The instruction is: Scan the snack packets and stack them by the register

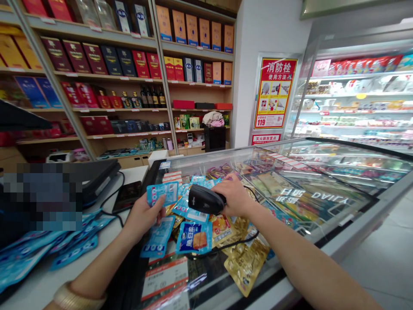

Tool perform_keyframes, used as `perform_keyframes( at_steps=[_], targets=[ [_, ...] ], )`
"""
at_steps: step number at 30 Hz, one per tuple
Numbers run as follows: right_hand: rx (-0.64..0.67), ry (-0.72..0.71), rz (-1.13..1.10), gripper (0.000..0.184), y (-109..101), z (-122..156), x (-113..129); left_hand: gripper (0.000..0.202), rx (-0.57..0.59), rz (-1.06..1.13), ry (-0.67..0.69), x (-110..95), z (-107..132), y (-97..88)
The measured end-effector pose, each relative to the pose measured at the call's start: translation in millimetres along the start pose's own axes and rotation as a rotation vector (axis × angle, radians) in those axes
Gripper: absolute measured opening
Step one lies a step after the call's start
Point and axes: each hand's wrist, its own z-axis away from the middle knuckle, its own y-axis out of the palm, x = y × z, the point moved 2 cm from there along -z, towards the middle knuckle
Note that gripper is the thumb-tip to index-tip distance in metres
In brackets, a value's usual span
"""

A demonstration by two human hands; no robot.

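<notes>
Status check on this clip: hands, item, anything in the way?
Left hand holds blue snack packet. Right hand grips black scanner, aimed toward it. Loose packets piled on freezer lid below; scanner cord trails across them.

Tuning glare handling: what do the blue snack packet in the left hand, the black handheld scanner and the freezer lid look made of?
Blue snack packet: likely glossy plastic film, thin with flat sealed edges. Black handheld scanner: apparently moulded matte plastic, soft sheen only. Freezer lid: clear glass or acrylic, mirroring lettering and showing goods beneath.
</notes>
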Motion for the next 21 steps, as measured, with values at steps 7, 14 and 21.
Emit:
perform_keyframes(
  at_steps=[7, 14, 21],
  targets=[
    [-0.011, 0.017, -0.024, 0.03, 2, 0, -1, 0.034, -0.003, -0.014, -0.015, -4, 2, 1.0],
    [-0.072, 0.12, 0.001, 0.028, -4, 4, -19, 0.031, -0.031, 0.223, -0.018, -1, 0, 1.1],
    [-0.221, 0.437, 0.152, 0.018, -21, 20, -67, 0.046, 0.127, 0.395, -0.087, 0, -4, 8.9]
  ],
)
